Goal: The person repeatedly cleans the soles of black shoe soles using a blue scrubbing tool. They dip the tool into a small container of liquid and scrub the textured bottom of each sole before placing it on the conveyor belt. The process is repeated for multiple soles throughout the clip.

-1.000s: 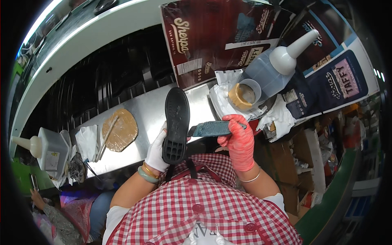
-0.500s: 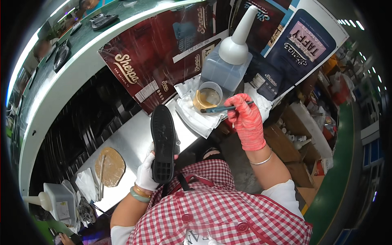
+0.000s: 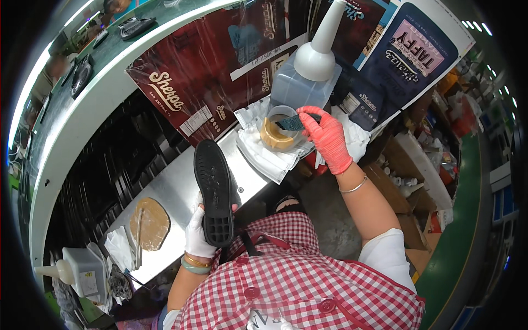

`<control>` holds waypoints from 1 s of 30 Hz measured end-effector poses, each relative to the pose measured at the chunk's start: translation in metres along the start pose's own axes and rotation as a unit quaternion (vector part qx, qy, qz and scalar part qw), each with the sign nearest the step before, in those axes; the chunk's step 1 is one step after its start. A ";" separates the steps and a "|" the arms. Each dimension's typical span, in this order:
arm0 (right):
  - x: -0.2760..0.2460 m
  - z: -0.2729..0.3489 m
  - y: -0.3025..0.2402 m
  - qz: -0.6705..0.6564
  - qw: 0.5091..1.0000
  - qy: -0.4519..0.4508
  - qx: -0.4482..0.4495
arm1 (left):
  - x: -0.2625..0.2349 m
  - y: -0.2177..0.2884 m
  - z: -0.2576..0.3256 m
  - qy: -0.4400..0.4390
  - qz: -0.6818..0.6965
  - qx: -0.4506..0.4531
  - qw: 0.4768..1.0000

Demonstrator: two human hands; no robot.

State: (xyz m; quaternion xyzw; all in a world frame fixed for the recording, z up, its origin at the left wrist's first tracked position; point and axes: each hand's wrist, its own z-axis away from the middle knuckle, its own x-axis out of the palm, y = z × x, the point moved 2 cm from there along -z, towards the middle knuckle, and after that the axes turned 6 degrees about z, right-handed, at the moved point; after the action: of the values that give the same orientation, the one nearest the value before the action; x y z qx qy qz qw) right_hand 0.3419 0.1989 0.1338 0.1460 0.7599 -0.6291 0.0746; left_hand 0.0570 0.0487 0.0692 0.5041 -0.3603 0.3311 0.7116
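Observation:
My left hand (image 3: 198,237), in a white glove, holds a black shoe sole (image 3: 215,191) by its heel end, tread side up, above the metal bench (image 3: 176,190). In a red glove, my right hand (image 3: 326,137) grips a dark brush (image 3: 292,121) whose tip dips into a small clear cup of tan glue (image 3: 276,132). The cup stands on white paper sheets (image 3: 264,157), just in front of a large translucent bottle with a white cone spout (image 3: 312,69).
A tan glue-stained pad with a stick (image 3: 148,223) lies on the bench at the left, next to a smaller spouted bottle (image 3: 82,269). Dark printed cardboard panels (image 3: 203,82) stand behind the bench. Brown boxes (image 3: 410,181) sit at the right.
My right hand has carried the brush from beside the sole up and right into the glue cup. The left hand keeps holding the sole, and my head has turned toward the cup.

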 end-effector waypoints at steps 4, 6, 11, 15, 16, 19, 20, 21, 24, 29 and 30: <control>0.006 -0.003 0.008 0.002 1.000 -0.007 0.029 | -0.006 0.000 0.001 -0.002 0.017 0.000 1.000; 0.008 -0.005 0.009 -0.011 0.999 0.006 0.032 | -0.009 -0.001 0.002 -0.011 0.021 -0.003 1.000; 0.001 -0.004 -0.006 -0.041 0.998 0.021 0.044 | -0.011 -0.001 0.004 0.004 0.005 0.013 1.000; 0.002 -0.004 0.000 -0.045 0.997 0.011 0.053 | -0.010 -0.002 0.004 0.004 -0.007 0.032 0.999; 0.002 -0.005 0.003 -0.048 0.997 0.009 0.056 | -0.010 -0.003 0.003 0.001 -0.005 0.033 0.999; 0.003 -0.004 0.010 -0.058 0.996 -0.002 0.068 | -0.015 -0.004 0.005 0.024 0.018 0.025 0.999; 0.002 -0.004 0.011 -0.063 0.995 -0.007 0.076 | -0.015 -0.004 0.005 0.028 0.028 0.023 0.999; 0.003 -0.004 0.011 -0.068 0.994 -0.016 0.082 | -0.017 -0.004 0.008 0.041 0.014 0.028 0.999; -0.005 0.006 0.030 -0.172 0.973 -0.001 0.156 | -0.021 -0.005 0.008 0.037 0.026 0.044 0.998; 0.058 0.066 -0.015 -0.309 0.934 -0.087 0.156 | -0.030 -0.007 0.012 0.037 0.041 0.044 0.998; 0.070 0.077 -0.029 -0.301 0.935 -0.127 0.142 | -0.030 -0.007 0.013 0.029 0.039 0.050 0.998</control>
State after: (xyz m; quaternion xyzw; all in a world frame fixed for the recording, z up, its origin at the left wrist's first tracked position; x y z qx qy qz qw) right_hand 0.2609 0.1280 0.1244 -0.1611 0.6551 -0.7369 -0.0440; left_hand 0.0443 0.0309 0.0433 0.5148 -0.3421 0.3901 0.6825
